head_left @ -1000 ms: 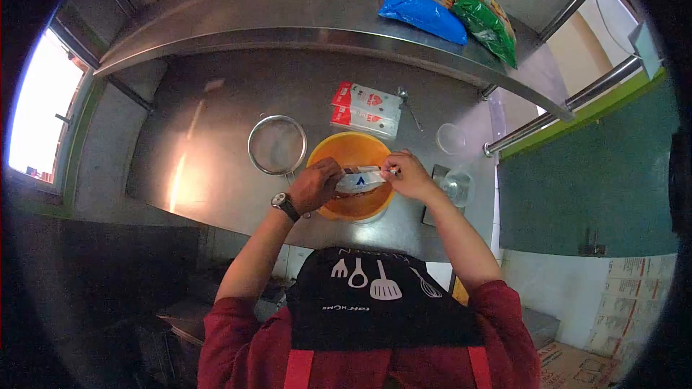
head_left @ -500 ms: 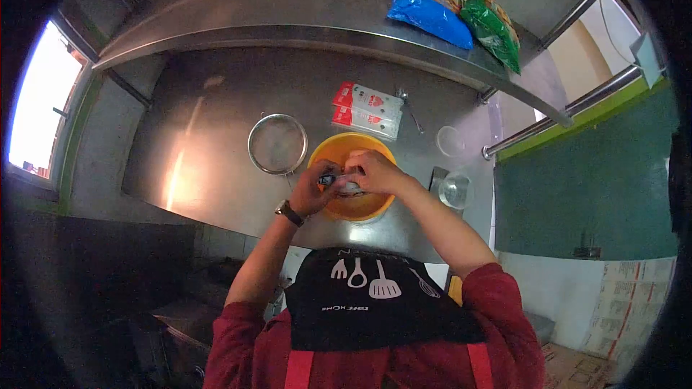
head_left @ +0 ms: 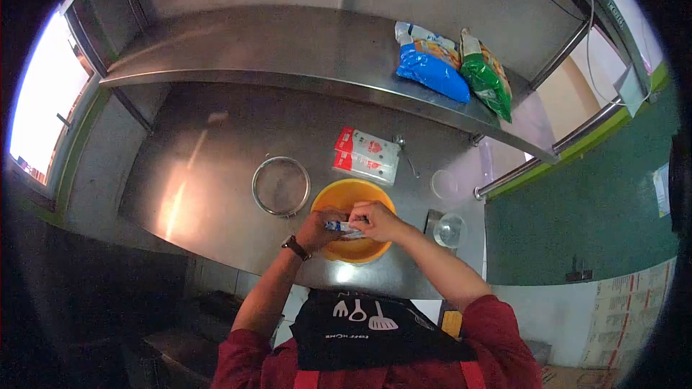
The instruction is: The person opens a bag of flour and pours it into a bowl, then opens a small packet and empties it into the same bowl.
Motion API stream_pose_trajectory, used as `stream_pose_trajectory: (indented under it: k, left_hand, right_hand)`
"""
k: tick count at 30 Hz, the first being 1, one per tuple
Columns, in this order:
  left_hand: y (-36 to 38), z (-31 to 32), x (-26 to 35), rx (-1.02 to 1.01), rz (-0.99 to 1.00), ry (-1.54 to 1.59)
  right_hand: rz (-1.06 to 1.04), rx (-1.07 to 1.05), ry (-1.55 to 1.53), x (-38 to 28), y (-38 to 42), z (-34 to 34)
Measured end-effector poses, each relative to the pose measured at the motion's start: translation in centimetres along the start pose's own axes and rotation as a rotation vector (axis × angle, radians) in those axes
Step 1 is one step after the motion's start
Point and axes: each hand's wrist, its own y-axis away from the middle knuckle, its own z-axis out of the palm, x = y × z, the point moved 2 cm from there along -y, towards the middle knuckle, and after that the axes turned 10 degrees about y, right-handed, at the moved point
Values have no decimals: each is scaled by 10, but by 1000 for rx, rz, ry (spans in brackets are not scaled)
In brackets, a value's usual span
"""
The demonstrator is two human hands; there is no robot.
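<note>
- Your left hand (head_left: pixel 318 229) and right hand (head_left: pixel 375 220) pinch one small, crinkly white-and-blue packet (head_left: pixel 342 227) between them, over one round orange plastic bowl (head_left: pixel 355 200).
- One round wire-mesh sieve (head_left: pixel 280 186) sits left of the bowl on the steel counter (head_left: pixel 202 173).
- One red-and-white pack (head_left: pixel 366 154) lies behind the bowl.
- Two glossy bags, blue (head_left: pixel 431 70) and green (head_left: pixel 485 79), rest on the shelf (head_left: pixel 288 50).

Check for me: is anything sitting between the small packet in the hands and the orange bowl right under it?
Nothing visible does. Both the left hand and the right hand grip the small packet directly over the orange bowl, whose opening is uncovered. The sieve lies apart, on the bowl's left.
</note>
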Motion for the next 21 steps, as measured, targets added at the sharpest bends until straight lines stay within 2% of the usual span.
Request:
stream_pose_trajectory:
  k: [3,5,7,9,10,14,16,17,19,21]
  left_hand:
    - [-1,-3,11,-47,95,-58]
    - [2,-2,6,31,-159,139]
    - [2,-1,1,39,-168,199]
    - [3,0,-13,71,-227,338]
    - [0,3,-17,73,-104,278]
    - [0,9,-11,132,-127,234]
    - [0,6,18,281,-144,17]
    - [0,6,14,277,-136,12]
    - [1,5,3,341,-35,-32]
    - [1,4,3,328,11,-76]
  right_hand:
    - [1,70,-5,-4,4,4]
    - [-58,158,-3,-8,4,1]
    - [-102,225,31,-2,6,6]
    - [-17,172,-9,-3,6,4]
    - [-17,160,-29,-2,5,2]
    - [51,79,-31,-3,1,0]
    - [275,-35,-48,-6,-6,-2]
    - [272,-26,-45,-9,-9,-1]
    - [179,77,184,-12,-16,5]
    - [143,142,142,-13,-18,10]
